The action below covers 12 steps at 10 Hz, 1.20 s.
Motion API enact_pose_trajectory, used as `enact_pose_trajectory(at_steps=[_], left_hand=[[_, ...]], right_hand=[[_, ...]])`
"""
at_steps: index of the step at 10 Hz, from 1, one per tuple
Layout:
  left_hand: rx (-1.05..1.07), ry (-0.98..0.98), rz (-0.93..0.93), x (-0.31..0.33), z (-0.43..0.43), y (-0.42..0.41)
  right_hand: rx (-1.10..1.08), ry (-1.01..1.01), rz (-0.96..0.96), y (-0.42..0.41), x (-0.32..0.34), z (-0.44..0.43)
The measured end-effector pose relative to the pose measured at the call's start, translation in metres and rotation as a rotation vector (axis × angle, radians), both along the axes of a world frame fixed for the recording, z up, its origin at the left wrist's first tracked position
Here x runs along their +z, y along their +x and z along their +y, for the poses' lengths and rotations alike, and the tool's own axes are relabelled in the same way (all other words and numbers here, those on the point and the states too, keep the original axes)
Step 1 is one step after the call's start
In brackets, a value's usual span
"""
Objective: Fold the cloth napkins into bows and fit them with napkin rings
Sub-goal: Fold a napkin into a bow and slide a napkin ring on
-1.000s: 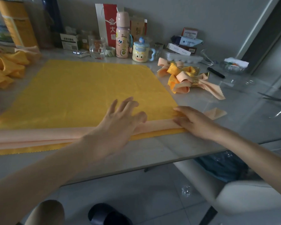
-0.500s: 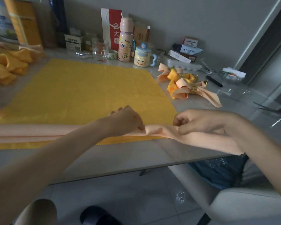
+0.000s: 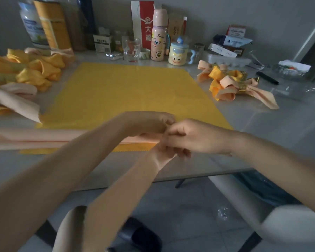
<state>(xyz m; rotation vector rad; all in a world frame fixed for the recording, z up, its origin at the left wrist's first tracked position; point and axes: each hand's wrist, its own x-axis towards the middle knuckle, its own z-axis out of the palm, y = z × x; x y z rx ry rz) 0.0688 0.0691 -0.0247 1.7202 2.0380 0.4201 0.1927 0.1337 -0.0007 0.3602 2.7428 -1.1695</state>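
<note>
A grey wall point(image 3: 225, 8) backs the glossy table point(image 3: 262, 128), above pale tiled floor point(image 3: 189, 206) and a white chair point(image 3: 289, 224).

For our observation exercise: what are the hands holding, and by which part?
The left hand and right hand pinch the folded peach napkin strip partway along; its free end hangs below the grip.

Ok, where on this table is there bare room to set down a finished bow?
Bare tabletop lies right of the yellow cloth, in front of the finished bows. Crowded: the napkin pile on the left, bottles and boxes along the wall.
</note>
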Motion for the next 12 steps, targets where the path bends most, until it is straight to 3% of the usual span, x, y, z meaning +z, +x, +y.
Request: enact_pose_trajectory(at_steps=[1,2,4,6,7,8,9,10,11,12], left_hand=[[0.038,-0.025,-0.24,-0.003,0.0,-0.007],[0.146,-0.001,-0.395,0.0,-0.004,-0.006],[0.172,0.046,-0.29,-0.005,-0.011,-0.009],[0.197,0.127,-0.09,-0.013,-0.025,-0.008],[0.223,0.154,-0.107,-0.014,-0.033,-0.014],[0.24,0.181,-0.081,-0.008,-0.045,-0.03],[0.239,0.016,0.066,-0.001,-0.06,-0.048],[0.25,-0.202,0.066,0.008,-0.07,-0.06],[0.214,-0.402,0.168,0.017,-0.073,-0.069],[0.208,-0.466,0.285,0.021,-0.065,-0.077]], right_hand=[[-0.129,0.173,0.182,-0.003,-0.004,0.026],[-0.149,0.205,0.194,-0.006,-0.011,0.036],[-0.03,0.114,0.104,-0.005,-0.008,0.043],[0.042,0.265,0.055,-0.006,-0.009,0.037],[0.096,0.377,0.032,-0.01,-0.011,0.036],[0.118,0.343,0.044,-0.013,-0.013,0.038],[0.164,0.334,0.051,-0.013,-0.013,0.039],[0.156,0.341,0.063,-0.015,-0.014,0.04],[0.058,0.407,0.091,-0.021,-0.017,0.048],[-0.028,0.399,0.095,-0.03,-0.016,0.06]])
